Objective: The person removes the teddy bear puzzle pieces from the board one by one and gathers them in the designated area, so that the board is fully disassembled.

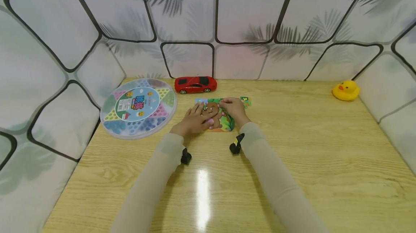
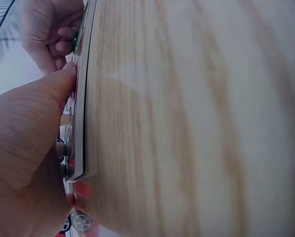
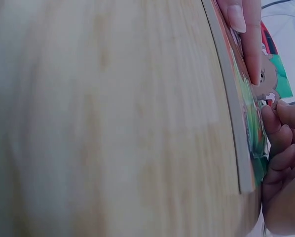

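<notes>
A colourful picture puzzle board (image 1: 227, 123) with a brown bear on green lies flat on the table. My left hand (image 1: 194, 119) rests on its left side, fingers spread and fairly straight across the bear. In the left wrist view, the left thumb (image 2: 63, 81) touches the board's edge. At the upper right of the board is my right hand (image 1: 235, 110). The right wrist view shows its thumb and finger pinching a tilted puzzle piece (image 3: 276, 74) with part of the bear's face on it. A small green piece (image 1: 246, 101) shows just beyond the right hand.
Behind the board a red toy car (image 1: 195, 85) stands near the wall. To the left lies a round Chinese checkers board (image 1: 165, 112). A yellow rubber duck (image 1: 346, 91) sits at the far right. Patterned cloth walls (image 1: 240, 60) enclose the wooden table (image 1: 308, 146).
</notes>
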`<control>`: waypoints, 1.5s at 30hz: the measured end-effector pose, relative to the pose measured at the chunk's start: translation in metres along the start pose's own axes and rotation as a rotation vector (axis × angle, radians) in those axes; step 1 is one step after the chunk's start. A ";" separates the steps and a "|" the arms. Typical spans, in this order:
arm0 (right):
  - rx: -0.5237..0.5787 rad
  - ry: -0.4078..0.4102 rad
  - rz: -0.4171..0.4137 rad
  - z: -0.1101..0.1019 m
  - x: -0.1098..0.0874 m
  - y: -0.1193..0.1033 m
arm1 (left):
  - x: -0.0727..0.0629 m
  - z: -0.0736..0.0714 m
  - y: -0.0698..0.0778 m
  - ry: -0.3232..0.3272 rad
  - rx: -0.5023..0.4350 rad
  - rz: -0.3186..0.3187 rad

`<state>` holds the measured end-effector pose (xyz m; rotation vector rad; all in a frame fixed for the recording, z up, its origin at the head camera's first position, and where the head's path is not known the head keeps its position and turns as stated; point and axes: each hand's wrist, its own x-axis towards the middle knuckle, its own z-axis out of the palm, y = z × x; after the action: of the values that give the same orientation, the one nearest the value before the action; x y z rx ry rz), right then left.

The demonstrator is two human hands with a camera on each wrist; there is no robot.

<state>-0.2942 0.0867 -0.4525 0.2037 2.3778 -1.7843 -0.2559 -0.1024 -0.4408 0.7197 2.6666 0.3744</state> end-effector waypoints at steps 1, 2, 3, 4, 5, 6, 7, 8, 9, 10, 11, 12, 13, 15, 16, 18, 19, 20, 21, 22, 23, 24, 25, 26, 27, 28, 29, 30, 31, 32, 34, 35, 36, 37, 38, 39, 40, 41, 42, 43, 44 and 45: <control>-0.003 0.006 -0.002 0.000 0.000 0.000 | 0.000 0.000 0.000 0.001 -0.003 -0.001; -0.008 0.013 -0.004 0.000 0.000 0.000 | 0.000 0.001 0.000 0.001 -0.005 -0.001; -0.011 0.021 -0.006 0.001 0.000 0.001 | 0.000 0.001 0.000 0.001 -0.008 0.000; -0.014 0.030 -0.006 0.001 0.000 0.001 | 0.000 0.001 0.000 0.001 -0.012 0.000; -0.019 0.039 -0.009 0.001 0.000 0.001 | 0.000 0.001 0.000 0.000 -0.015 -0.001; -0.024 0.046 -0.013 0.000 0.000 0.001 | -0.001 0.001 0.001 0.001 -0.022 -0.003; -0.027 0.052 -0.019 0.000 0.000 0.001 | -0.001 0.001 0.001 0.003 -0.027 -0.003; -0.029 0.055 -0.025 0.000 0.001 0.001 | -0.001 0.001 0.001 0.004 -0.028 -0.005; -0.027 0.054 -0.031 -0.001 0.001 0.001 | -0.001 0.001 0.001 0.005 -0.029 -0.007; -0.025 0.050 -0.037 -0.001 0.001 0.001 | -0.001 0.001 0.001 0.005 -0.027 -0.008; -0.024 0.046 -0.045 -0.002 0.002 0.001 | -0.001 0.001 0.001 0.006 -0.022 -0.007; -0.023 0.040 -0.048 -0.003 0.003 0.002 | -0.001 0.001 0.001 0.007 -0.018 -0.004; -0.015 0.033 -0.051 -0.005 0.003 0.002 | -0.001 0.001 0.000 0.006 -0.013 -0.002; -0.005 0.021 -0.051 -0.009 0.004 0.002 | -0.001 0.001 0.000 0.001 -0.010 -0.002; -0.005 0.019 -0.054 -0.012 0.005 0.003 | -0.001 0.001 0.000 -0.002 -0.010 -0.001; 0.013 0.028 -0.047 -0.020 0.005 0.003 | -0.001 0.001 0.000 -0.004 -0.014 -0.002; 0.028 0.033 -0.048 -0.024 0.005 0.003 | -0.001 0.001 0.000 -0.003 -0.018 -0.003; 0.037 0.038 -0.046 -0.029 0.006 0.003 | 0.000 0.001 0.000 -0.002 -0.018 -0.004; 0.054 0.046 -0.045 -0.035 0.006 0.003 | 0.000 0.001 0.000 0.000 -0.021 -0.004; 0.075 0.051 -0.042 -0.041 0.006 0.003 | 0.000 0.001 0.000 0.002 -0.022 -0.004; 0.090 0.062 -0.039 -0.047 0.006 0.004 | 0.000 0.002 0.000 0.003 -0.023 -0.005; 0.098 0.062 -0.043 -0.054 0.005 0.004 | 0.000 0.002 -0.001 0.007 -0.021 -0.001; 0.098 0.070 -0.047 -0.062 0.005 0.005 | 0.000 0.002 -0.001 0.010 -0.017 0.002; 0.102 0.076 -0.048 -0.069 0.004 0.006 | 0.001 0.003 -0.001 0.011 -0.013 0.004; 0.123 0.079 -0.049 -0.076 0.003 0.006 | 0.001 0.003 -0.001 0.012 -0.014 0.007; 0.119 0.085 -0.052 -0.084 0.002 0.007 | 0.001 0.003 -0.002 0.012 -0.012 0.009; 0.112 0.093 -0.053 -0.091 0.001 0.008 | 0.001 0.003 -0.002 0.011 -0.014 0.011; 0.115 0.098 -0.056 -0.098 0.000 0.010 | 0.000 0.002 -0.002 0.010 -0.017 0.014; 0.112 0.111 -0.053 -0.104 0.000 0.011 | 0.000 0.002 -0.002 0.006 -0.020 0.013; 0.105 0.119 -0.050 -0.109 0.000 0.012 | 0.000 0.002 -0.002 0.003 -0.025 0.013; 0.083 0.137 -0.036 -0.121 0.000 0.015 | -0.001 0.001 -0.002 -0.001 -0.030 0.013; 0.088 0.144 -0.024 -0.126 0.000 0.017 | -0.001 0.000 -0.002 -0.002 -0.032 0.013; 0.106 0.148 -0.010 -0.131 0.001 0.019 | -0.002 0.000 -0.002 -0.001 -0.033 0.014; 0.129 0.156 0.010 -0.135 0.001 0.021 | -0.002 -0.001 -0.001 0.001 -0.032 0.014; 0.155 0.159 0.027 -0.139 0.001 0.023 | -0.002 -0.001 -0.001 0.004 -0.034 0.014; 0.183 0.164 0.047 -0.143 0.001 0.025 | -0.002 -0.001 -0.001 0.007 -0.035 0.015; 0.210 0.170 0.070 -0.146 0.001 0.026 | -0.002 -0.001 -0.001 0.010 -0.037 0.015; 0.235 0.174 0.090 -0.149 0.000 0.028 | -0.003 -0.001 0.000 0.012 -0.039 0.015; 0.250 0.179 0.108 -0.151 0.000 0.029 | -0.002 0.000 0.000 0.014 -0.039 0.015; 0.248 0.178 0.118 -0.154 -0.001 0.030 | -0.002 0.000 0.000 0.017 -0.035 0.016; 0.229 0.176 0.124 -0.155 -0.001 0.031 | -0.002 0.001 0.000 0.022 -0.033 0.018; 0.216 0.175 0.131 -0.157 -0.002 0.031 | -0.002 0.001 0.001 0.026 -0.029 0.019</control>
<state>-0.2933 0.2459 -0.4387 0.5509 2.2170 -2.0322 -0.2537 -0.1028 -0.4408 0.7363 2.6750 0.4287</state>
